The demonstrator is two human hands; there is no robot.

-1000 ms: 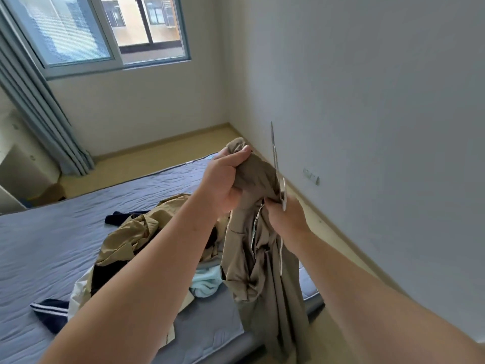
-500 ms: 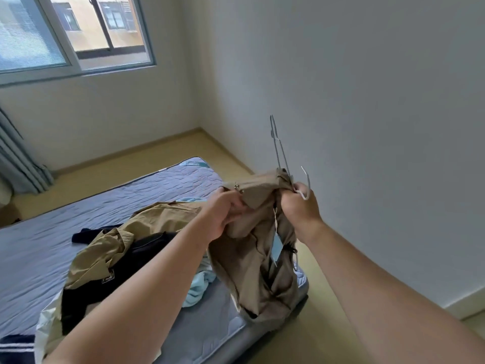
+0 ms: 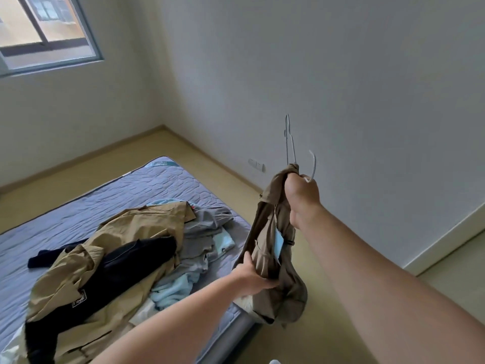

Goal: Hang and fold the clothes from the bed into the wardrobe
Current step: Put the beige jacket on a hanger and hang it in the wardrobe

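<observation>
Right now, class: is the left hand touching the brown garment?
Touching. The head view shows the left hand gripping the brown garment low down.

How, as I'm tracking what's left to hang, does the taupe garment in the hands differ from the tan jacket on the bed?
The taupe garment hangs bunched in the air, gripped by the right hand with a white wire hanger and by the left hand lower down; the tan jacket lies sprawled on the mattress. The garment is darker, the jacket lighter. Both are creased.
</observation>
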